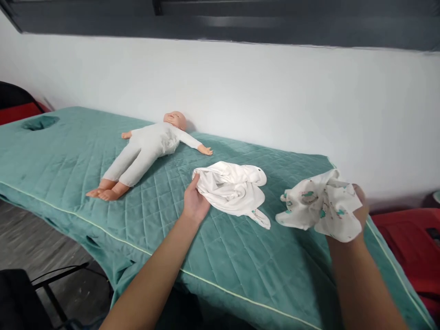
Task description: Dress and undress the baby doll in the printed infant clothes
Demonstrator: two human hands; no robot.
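My left hand (197, 201) is closed on the left edge of a white baby garment (233, 195), thumb on top. The garment lies bunched on the bed, its opening toward my hand, with rounded parts and a narrow printed tip at the right. My right hand (360, 208) grips a crumpled white printed cloth (319, 204) with green and brown figures, which hides most of its fingers. This cloth is near the bed's right end, apart from the white garment. A baby doll (147, 149) in a white suit lies on its back farther left, touched by neither hand.
The bed wears a green quilted cover (220, 261) with a face hole (40, 122) at the far left. A white wall (257, 96) runs behind it. Red chairs (409, 247) stand at the right, and a black chair part (24, 298) is at lower left.
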